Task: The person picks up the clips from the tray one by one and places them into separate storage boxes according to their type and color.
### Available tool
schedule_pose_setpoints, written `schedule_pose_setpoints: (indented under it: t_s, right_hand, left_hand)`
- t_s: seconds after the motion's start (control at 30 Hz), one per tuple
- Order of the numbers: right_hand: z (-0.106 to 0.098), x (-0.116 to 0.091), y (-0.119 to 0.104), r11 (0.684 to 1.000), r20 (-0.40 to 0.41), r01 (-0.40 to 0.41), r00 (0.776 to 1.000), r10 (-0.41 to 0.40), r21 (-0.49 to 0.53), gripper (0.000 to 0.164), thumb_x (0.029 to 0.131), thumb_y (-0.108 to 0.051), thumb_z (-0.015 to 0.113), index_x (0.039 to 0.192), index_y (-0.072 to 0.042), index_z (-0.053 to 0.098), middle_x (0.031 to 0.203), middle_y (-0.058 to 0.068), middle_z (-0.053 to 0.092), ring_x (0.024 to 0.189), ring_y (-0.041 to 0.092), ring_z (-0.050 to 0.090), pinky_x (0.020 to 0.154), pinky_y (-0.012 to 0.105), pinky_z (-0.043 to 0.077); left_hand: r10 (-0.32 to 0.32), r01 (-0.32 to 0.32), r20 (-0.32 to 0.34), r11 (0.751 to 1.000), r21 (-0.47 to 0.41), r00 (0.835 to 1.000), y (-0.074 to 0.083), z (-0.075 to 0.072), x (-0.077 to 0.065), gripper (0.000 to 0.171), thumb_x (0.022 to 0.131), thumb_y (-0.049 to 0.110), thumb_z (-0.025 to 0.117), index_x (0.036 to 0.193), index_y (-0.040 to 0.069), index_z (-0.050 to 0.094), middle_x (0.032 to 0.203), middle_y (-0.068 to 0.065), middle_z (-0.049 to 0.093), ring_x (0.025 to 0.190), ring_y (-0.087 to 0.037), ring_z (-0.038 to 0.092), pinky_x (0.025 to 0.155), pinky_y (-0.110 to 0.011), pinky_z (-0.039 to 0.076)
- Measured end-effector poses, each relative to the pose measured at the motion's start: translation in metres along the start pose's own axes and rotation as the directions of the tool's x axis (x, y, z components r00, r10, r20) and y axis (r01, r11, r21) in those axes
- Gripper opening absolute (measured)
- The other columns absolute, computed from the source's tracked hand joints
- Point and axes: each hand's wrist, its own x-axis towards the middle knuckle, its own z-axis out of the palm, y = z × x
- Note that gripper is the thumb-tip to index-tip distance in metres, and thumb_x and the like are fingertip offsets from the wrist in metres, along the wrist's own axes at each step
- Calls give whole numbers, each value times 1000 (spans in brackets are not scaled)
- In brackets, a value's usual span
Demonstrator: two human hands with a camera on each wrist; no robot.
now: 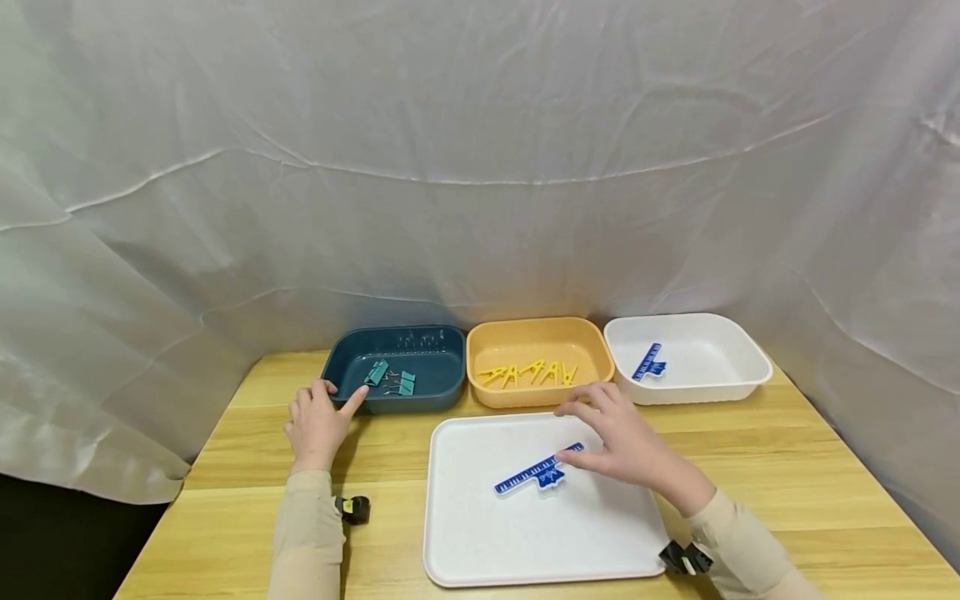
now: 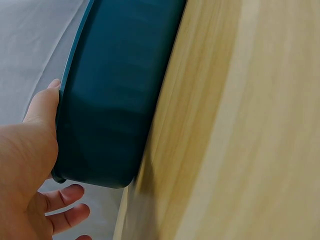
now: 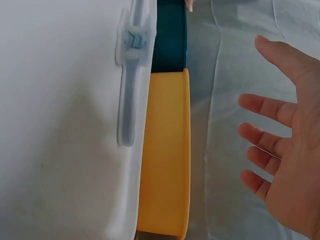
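My left hand rests at the near left corner of a dark teal bin, its thumb along the rim and its other fingers loosely bent beside the corner. Two teal binder clips lie in that bin. Over the right part of a white tray, my right hand hovers with fingers spread and nothing between them. Beneath its thumb lies a blue and white ruler-shaped clip on the tray. The right wrist view shows a metal spring in this clip.
A yellow bin holding several yellow clothespin-like clips stands in the middle of the row. To its right, a white bin contains another blue ruler-shaped clip. Grey cloth hangs behind the wooden table.
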Motion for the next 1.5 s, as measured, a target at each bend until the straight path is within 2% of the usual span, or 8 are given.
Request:
schedule_pose_setpoints:
  t_s: [0.23,0.4,0.57,0.7,0.93,1.1,1.27,1.5]
  right_hand:
    - [6,-7,-8,1000,66,2,998,-1,-25,48,76,-60,73,109,-25,65,118,-4,56,113,18,48,95,46,42]
    - [11,-12,-13,999,127,-2,992,7,-46,46,75,-62,73,102,-25,66,113,-5,56,109,19,50,94,46,43]
    - [15,-15,-16,998,186,-37,982,45,-48,40,75,-61,73,92,-24,68,108,-4,57,108,21,50,94,48,41]
    - [18,-17,-18,996,238,-69,968,82,-64,40,76,-62,71,88,-24,69,107,-2,57,107,20,50,90,44,42]
    - [21,-16,-22,992,294,-99,949,117,-75,47,75,-65,70,93,-20,70,109,0,56,106,21,49,86,41,41]
    - [25,-16,-20,990,264,-124,955,138,-69,46,73,-57,75,100,-19,69,111,2,57,108,24,50,91,48,42]
    - [28,-17,-12,990,250,-126,958,138,-62,54,72,-54,77,110,-17,68,113,4,58,110,26,50,93,51,42]
    - [28,-17,-9,991,314,-122,940,130,-45,60,74,-55,75,119,-16,67,117,5,57,110,25,48,93,50,41]
  left_hand:
    - [1,-1,-6,1000,0,1000,1,-1,-1,76,83,77,49,117,9,48,115,-21,46,104,-40,39,80,-57,33]
    - [-1,1,-13,1000,1,1000,2,0,-2,72,84,73,52,117,9,48,113,-21,46,104,-40,40,80,-57,34]
    - [1,-1,-11,1000,3,1000,2,0,-1,75,84,75,50,117,9,48,114,-21,46,104,-40,40,80,-58,34]
    - [4,-4,-9,1000,4,1000,1,0,-1,79,82,79,47,117,9,47,114,-21,46,104,-39,40,79,-58,34]
    - [2,-2,-13,1000,0,1000,0,1,0,78,82,79,48,117,9,48,114,-20,46,104,-39,40,79,-56,34]
    - [2,-2,-8,1000,-5,1000,0,0,1,75,83,76,50,116,9,47,114,-21,46,103,-39,39,78,-56,34]
    - [-1,1,-8,1000,-6,1000,-1,0,1,75,83,77,50,116,9,47,114,-20,46,103,-39,39,79,-57,33]
    - [0,0,-2,1000,-3,1000,0,0,0,78,82,78,48,117,8,47,115,-21,46,103,-40,40,78,-57,34]
